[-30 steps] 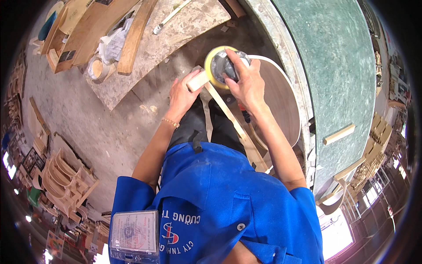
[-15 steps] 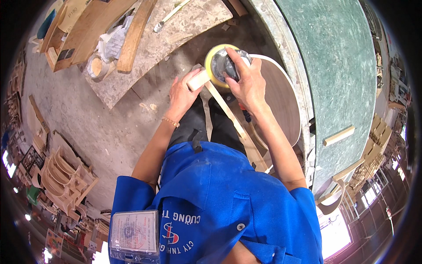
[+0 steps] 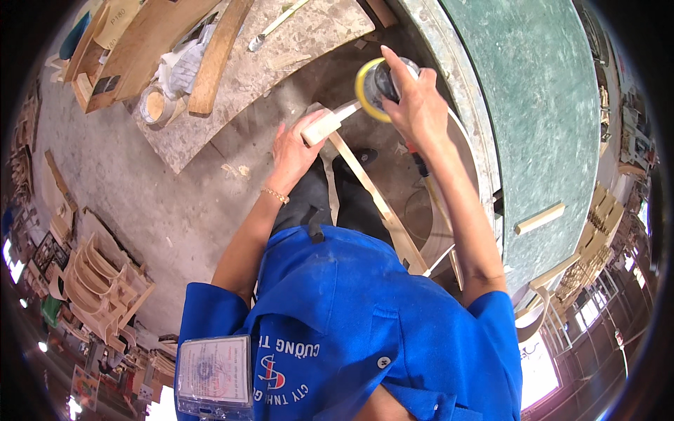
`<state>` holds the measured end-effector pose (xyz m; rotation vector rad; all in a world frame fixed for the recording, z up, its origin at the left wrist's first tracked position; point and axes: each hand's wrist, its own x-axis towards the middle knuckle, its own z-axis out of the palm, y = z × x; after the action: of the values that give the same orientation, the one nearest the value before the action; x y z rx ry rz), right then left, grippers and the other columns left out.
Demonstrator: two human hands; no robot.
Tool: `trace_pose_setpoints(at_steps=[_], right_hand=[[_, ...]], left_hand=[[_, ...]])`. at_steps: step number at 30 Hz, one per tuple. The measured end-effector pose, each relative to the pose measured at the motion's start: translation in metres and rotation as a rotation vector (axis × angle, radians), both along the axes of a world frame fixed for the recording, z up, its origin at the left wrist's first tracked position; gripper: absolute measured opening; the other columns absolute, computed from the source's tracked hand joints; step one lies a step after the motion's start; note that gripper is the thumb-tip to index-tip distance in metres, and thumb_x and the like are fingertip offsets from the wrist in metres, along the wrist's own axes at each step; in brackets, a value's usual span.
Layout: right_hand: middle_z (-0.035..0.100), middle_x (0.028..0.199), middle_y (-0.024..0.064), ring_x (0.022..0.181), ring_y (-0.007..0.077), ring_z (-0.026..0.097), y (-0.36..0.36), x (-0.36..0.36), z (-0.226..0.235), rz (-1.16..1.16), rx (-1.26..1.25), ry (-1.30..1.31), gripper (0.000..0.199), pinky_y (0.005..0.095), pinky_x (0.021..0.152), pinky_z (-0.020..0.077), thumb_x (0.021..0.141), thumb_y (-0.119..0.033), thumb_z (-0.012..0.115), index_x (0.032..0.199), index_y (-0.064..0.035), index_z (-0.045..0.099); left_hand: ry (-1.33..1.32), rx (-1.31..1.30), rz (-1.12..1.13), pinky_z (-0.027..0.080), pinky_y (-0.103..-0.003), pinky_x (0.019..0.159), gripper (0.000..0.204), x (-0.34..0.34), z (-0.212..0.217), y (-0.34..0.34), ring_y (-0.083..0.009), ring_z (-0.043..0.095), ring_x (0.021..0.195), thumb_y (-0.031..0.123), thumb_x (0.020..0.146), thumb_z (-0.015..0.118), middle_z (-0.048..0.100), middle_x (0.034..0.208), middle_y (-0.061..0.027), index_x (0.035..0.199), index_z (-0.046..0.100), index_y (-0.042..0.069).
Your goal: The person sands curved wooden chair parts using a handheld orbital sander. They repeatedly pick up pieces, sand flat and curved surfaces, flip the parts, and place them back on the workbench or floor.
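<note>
Head view: a squared, smooth wooden block (image 3: 321, 129) of pale timber, its corners softened, sits in front of the person between the hands, the fingers of the left hand (image 3: 296, 149) wrapped round it. From beside the block a long, flat wooden strip (image 3: 377, 200) slants down toward the waist of the blue shirt (image 3: 323, 281). The right hand (image 3: 421, 109) grips a round sander (image 3: 374, 90) — dark body, yellow disc edge — from above, index finger stretched along it. Around lie a chalky, scuffed green desk (image 3: 540, 140), and a mottled board (image 3: 316, 38) bearing a straight brown plank (image 3: 216, 63).

Half a second ago the disc met the block; now it is up and to the right, clear of it — the left hand has barely shifted.
</note>
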<state>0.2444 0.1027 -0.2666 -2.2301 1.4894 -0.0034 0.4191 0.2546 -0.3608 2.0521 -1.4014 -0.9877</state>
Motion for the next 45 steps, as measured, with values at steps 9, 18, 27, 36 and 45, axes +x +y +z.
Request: trace_pose_setpoints(at_steps=[9, 18, 27, 36, 45], right_hand=[[0.068, 0.098, 0.0138, 0.084, 0.0231, 0.067, -0.062, 0.026, 0.007, 0.398, 0.675, -0.089, 0.072, 0.0343, 0.083, 0.0523, 0.065, -0.012, 0.070, 0.134, -0.0208, 0.050], [0.051, 0.096, 0.0216, 0.086, 0.0391, 0.061, -0.029, -0.004, -0.011, 0.091, 0.001, -0.064, 0.076, 0.0439, 0.068, 0.0537, 0.070, -0.020, 0.074, 0.136, -0.0371, 0.041], [0.051, 0.114, 0.0154, 0.101, 0.0329, 0.053, 0.062, -0.005, -0.035, -0.168, -0.135, -0.471, 0.079, 0.0418, 0.071, 0.0541, 0.061, -0.017, 0.079, 0.132, -0.0368, 0.050], [0.046, 0.107, 0.0161, 0.094, 0.0334, 0.055, 0.031, -0.025, -0.047, -0.297, -0.297, -0.396, 0.081, 0.0432, 0.067, 0.0545, 0.061, -0.014, 0.078, 0.131, -0.0404, 0.048], [0.048, 0.109, 0.0199, 0.091, 0.0367, 0.061, 0.052, -0.011, -0.024, -0.112, 0.087, -0.416, 0.072, 0.0421, 0.076, 0.0544, 0.071, -0.016, 0.070, 0.133, -0.0427, 0.045]], left_hand=[[0.000, 0.006, -0.001, 0.031, -0.046, 0.105, 0.045, 0.001, 0.000, -0.002, -0.0216, 0.062, 0.104, 0.027, 0.082, 0.069, 0.067, 0.112, -0.0037, 0.125, 0.058, 0.018], [0.014, 0.029, -0.026, 0.026, -0.047, 0.108, 0.048, 0.002, -0.002, -0.003, -0.0210, 0.060, 0.108, 0.026, 0.082, 0.068, 0.065, 0.115, -0.0041, 0.127, 0.056, 0.019], [0.010, 0.006, 0.004, 0.036, -0.038, 0.101, 0.044, 0.001, -0.006, -0.005, -0.0201, 0.064, 0.099, 0.023, 0.080, 0.072, 0.068, 0.107, -0.0056, 0.120, 0.060, 0.011], [-0.005, 0.000, -0.034, 0.038, -0.035, 0.099, 0.046, -0.001, 0.003, -0.010, -0.0191, 0.065, 0.098, 0.023, 0.079, 0.073, 0.069, 0.106, -0.0049, 0.121, 0.060, 0.013], [-0.025, 0.004, -0.042, 0.035, -0.038, 0.102, 0.047, 0.001, -0.003, -0.007, -0.0200, 0.064, 0.098, 0.025, 0.079, 0.072, 0.069, 0.105, -0.0050, 0.122, 0.059, 0.012]])
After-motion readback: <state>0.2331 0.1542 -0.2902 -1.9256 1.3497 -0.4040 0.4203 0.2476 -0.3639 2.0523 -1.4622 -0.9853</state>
